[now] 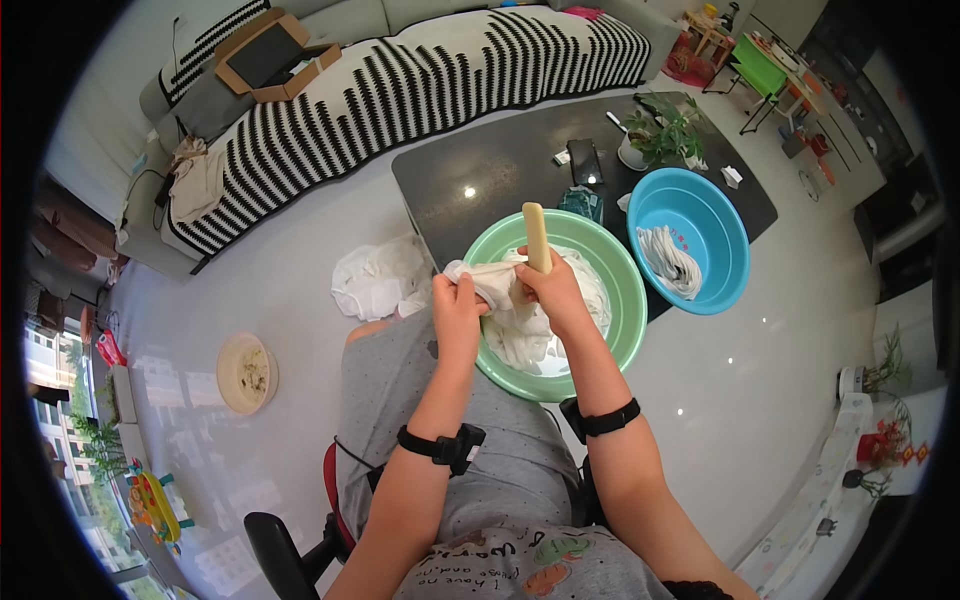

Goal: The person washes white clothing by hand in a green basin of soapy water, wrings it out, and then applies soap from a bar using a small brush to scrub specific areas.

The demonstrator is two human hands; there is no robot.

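Observation:
A light green plastic basin (634,307) rests in front of me, partly over my lap, with wet white cloth (517,337) and some water in it. Above this cloth, my left hand (457,307) pinches the edge of a white fabric piece (491,281). My right hand (555,289) grips a long, flat, cream-coloured handle (535,232), which points up and away from me. Its lower end is largely hidden by the hand and fabric, so the kind of tool is unclear. The right fingers also touch the fabric.
A blue basin (731,277) holding twisted white cloth (671,262) stands right, at the dark coffee table (465,165). A phone (585,161) and potted plant (664,135) are on the table. White cloth (375,277) lies left of the basin; a cream tub (225,375) sits on the floor.

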